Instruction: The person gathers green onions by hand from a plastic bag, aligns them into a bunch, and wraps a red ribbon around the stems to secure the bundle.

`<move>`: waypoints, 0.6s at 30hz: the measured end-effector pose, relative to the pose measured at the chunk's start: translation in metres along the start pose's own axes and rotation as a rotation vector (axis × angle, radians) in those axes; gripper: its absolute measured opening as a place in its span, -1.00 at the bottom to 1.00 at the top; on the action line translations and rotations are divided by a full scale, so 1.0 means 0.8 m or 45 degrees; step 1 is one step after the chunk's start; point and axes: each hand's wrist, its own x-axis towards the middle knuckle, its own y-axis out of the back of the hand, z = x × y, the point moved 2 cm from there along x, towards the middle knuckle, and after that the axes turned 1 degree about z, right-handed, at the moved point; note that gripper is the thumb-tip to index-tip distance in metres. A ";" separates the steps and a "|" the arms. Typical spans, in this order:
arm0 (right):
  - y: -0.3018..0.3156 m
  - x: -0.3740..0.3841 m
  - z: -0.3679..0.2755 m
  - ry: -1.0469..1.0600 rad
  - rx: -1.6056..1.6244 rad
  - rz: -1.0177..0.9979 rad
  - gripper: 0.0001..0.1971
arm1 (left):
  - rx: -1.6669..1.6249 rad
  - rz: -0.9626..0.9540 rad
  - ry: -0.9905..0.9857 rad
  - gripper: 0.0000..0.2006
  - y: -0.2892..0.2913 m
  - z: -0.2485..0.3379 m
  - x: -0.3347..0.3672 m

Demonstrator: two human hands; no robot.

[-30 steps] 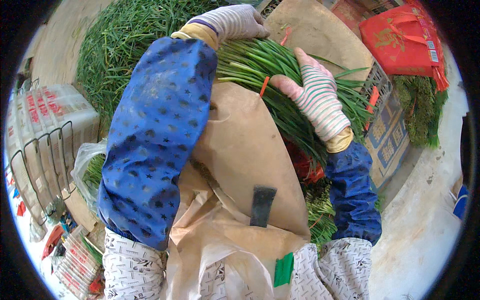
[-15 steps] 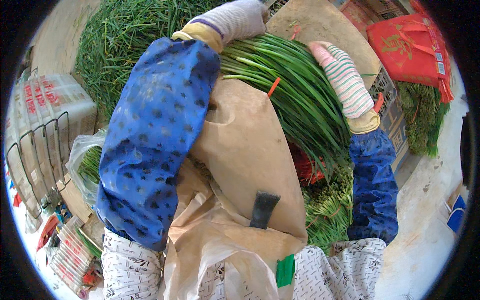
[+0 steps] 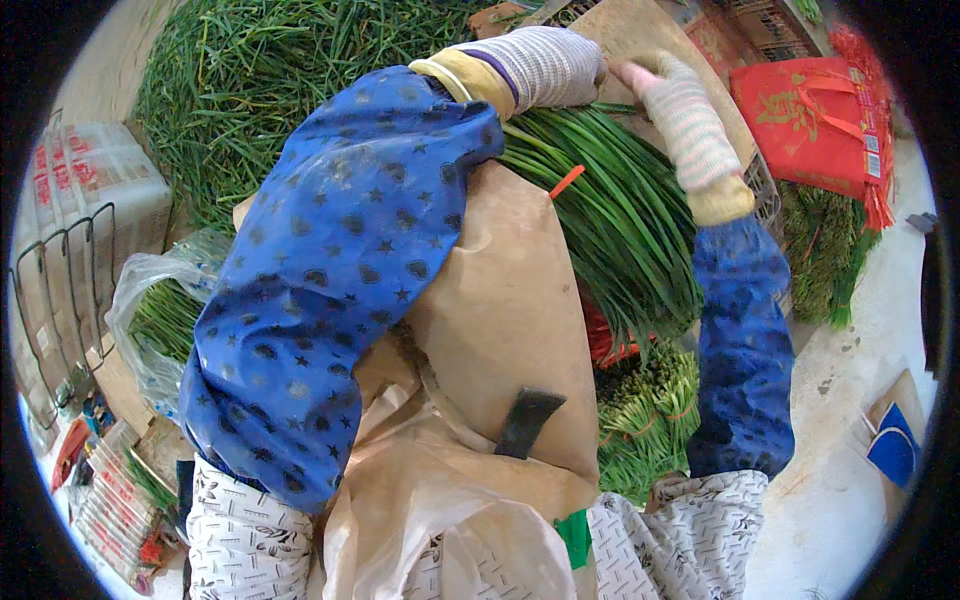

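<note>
A thick bundle of long green leafy stalks, like garlic chives (image 3: pixel 620 210), lies across the brown apron (image 3: pixel 520 270) over my lap. My left hand (image 3: pixel 572 66), in a pale knitted glove, reaches over the bundle's far end; its fingers are hidden. My right hand (image 3: pixel 668 92), in a striped glove with pinkish fingertips, comes in from the right beyond the stalks. Its fingers point left, pressed together, and almost meet my left hand. Whatever they may hold cannot be made out. An orange-red strip (image 3: pixel 567 181) sticks up beside the stalks.
A large heap of loose green stalks (image 3: pixel 260 110) lies at the far left. Tied bundles (image 3: pixel 650 410) sit beside my right forearm. Beyond my hands is a tan board (image 3: pixel 625 35); a red bag (image 3: pixel 800 120) stands at right. A wrapped crate (image 3: pixel 105 190) and plastic bag (image 3: pixel 135 300) are left.
My left hand has moved right along the far end of the bundle. My right hand has moved up and slightly inward, off the bundle's right side, so the hands are now close together.
</note>
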 end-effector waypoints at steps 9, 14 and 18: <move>-0.023 0.039 0.043 -0.032 0.602 0.055 -0.37 | 0.014 0.124 0.170 -0.63 0.028 0.052 0.010; -0.001 0.010 0.016 0.010 0.860 0.012 -0.37 | -0.104 0.215 0.288 -0.55 0.030 0.036 0.002; 0.011 -0.017 -0.002 0.010 0.827 -0.025 -0.40 | -0.368 0.154 0.183 -0.57 0.026 0.043 0.013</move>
